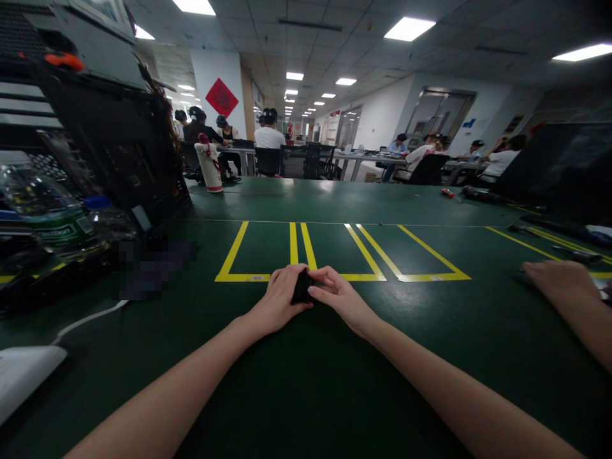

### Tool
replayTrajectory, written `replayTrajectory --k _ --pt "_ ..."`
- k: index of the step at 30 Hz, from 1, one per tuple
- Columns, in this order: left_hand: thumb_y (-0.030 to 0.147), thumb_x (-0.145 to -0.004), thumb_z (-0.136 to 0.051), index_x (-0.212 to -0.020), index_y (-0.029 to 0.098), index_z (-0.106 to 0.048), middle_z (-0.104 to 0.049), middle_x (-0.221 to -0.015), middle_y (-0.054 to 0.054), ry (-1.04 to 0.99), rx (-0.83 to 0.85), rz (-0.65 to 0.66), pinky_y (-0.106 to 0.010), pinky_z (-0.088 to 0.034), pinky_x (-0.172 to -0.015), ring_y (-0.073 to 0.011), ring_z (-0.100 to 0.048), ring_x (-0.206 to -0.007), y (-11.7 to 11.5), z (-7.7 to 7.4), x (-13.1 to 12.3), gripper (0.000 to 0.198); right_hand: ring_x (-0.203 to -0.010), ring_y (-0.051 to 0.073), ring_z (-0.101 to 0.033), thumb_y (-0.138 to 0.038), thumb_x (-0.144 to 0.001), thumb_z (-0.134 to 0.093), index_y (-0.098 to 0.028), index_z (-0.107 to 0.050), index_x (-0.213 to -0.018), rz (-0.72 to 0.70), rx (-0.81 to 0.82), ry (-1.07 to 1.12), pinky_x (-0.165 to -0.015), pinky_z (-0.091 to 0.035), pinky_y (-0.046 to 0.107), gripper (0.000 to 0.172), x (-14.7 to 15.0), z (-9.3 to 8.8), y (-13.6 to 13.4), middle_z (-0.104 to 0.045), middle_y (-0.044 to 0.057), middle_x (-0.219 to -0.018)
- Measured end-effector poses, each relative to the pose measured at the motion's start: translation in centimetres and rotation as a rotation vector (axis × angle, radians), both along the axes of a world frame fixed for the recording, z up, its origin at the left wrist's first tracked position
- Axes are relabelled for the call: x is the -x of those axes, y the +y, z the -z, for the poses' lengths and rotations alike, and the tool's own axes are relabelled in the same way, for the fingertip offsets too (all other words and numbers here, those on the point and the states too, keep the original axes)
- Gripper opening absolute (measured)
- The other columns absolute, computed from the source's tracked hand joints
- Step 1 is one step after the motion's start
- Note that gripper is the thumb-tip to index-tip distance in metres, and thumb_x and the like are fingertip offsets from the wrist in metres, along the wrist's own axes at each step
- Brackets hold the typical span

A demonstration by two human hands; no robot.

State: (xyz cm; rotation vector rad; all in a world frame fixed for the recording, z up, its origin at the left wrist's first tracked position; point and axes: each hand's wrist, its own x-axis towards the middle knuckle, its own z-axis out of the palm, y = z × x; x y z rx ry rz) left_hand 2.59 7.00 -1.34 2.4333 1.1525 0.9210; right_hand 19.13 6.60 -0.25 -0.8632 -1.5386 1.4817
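Note:
Between my two hands is a small black object (301, 290), blocky in outline. Its kind cannot be made out, since fingers cover much of it. My left hand (281, 294) wraps round it from the left, thumb low on the near side. From the right, my right hand (340, 297) grips its edge with thumb and bent fingers. Both hands are low over the green tabletop (306, 382), at the near ends of yellow tape strips (308, 248).
A black computer case (138, 146) and plastic bottles (52, 217) stand left. A white device (23, 376) with a cable lies near left. A white cup-like container (210, 169) stands at the back. Another person's hand (559, 280) is at right, near tools (576, 255).

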Motion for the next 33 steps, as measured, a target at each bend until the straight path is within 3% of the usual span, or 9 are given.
replayTrajectory --k 9,13,18,23,30,33 --pt "0.023 -0.07 -0.059 -0.118 0.025 -0.026 -0.04 -0.117 -0.005 0.009 0.015 -0.003 -0.043 -0.028 -0.095 -0.0233 -0.037 -0.11 -0.01 -0.09 0.05 0.058 -0.103 0.017 -0.046 -0.026 -0.074 -0.053 -0.025 -0.048 -0.106 0.035 0.006 -0.084 -0.091 -0.036 0.039 0.032 -0.08 0.4 0.37 -0.049 0.003 -0.108" --pt "0.023 -0.069 -0.06 -0.118 0.026 -0.027 -0.039 -0.118 -0.004 0.006 0.022 -0.01 -0.044 -0.028 -0.094 -0.0243 -0.038 -0.11 0.09 0.11 0.11 0.059 -0.097 0.016 -0.05 -0.025 -0.072 -0.056 -0.024 -0.049 -0.1 -0.015 0.01 -0.049 -0.089 -0.038 0.037 0.029 -0.11 0.12 0.23 -0.051 0.002 -0.104" --pt "0.024 -0.07 -0.059 -0.118 0.026 -0.027 -0.039 -0.118 -0.004 0.006 0.035 -0.006 -0.043 -0.03 -0.093 -0.0241 -0.037 -0.11 0.01 0.07 0.14 0.058 -0.099 0.017 -0.048 -0.03 -0.072 -0.055 -0.023 -0.051 -0.092 0.03 0.018 -0.034 -0.087 -0.039 0.037 0.021 -0.05 0.11 0.12 -0.05 0.002 -0.104" --pt "0.024 -0.069 -0.06 -0.117 0.024 -0.027 -0.04 -0.116 -0.005 0.011 0.015 -0.008 -0.044 -0.029 -0.093 -0.0245 -0.039 -0.109 0.11 0.1 0.03 0.059 -0.1 0.018 -0.048 -0.03 -0.073 -0.055 -0.025 -0.047 -0.103 0.056 0.02 -0.068 -0.088 -0.037 0.04 0.032 -0.08 0.53 0.42 -0.05 0.004 -0.105" --pt "0.022 -0.068 -0.061 -0.116 0.026 -0.027 -0.041 -0.116 -0.005 -0.009 0.011 -0.004 -0.044 -0.028 -0.093 -0.0242 -0.039 -0.109 0.08 0.15 0.05 0.058 -0.095 0.015 -0.052 -0.025 -0.07 -0.058 -0.024 -0.046 -0.097 -0.077 0.004 -0.029 -0.087 -0.039 0.037 0.029 -0.26 0.07 0.54 -0.053 0.001 -0.099" --pt "0.023 -0.069 -0.06 -0.116 0.026 -0.027 -0.041 -0.116 -0.004 -0.006 0.01 0.002 -0.043 -0.029 -0.093 -0.0235 -0.039 -0.109 0.01 0.08 0.07 0.057 -0.094 0.015 -0.052 -0.026 -0.071 -0.057 -0.023 -0.048 -0.092 -0.049 -0.012 -0.028 -0.086 -0.039 0.036 0.023 -0.23 0.08 0.73 -0.054 0.001 -0.096"
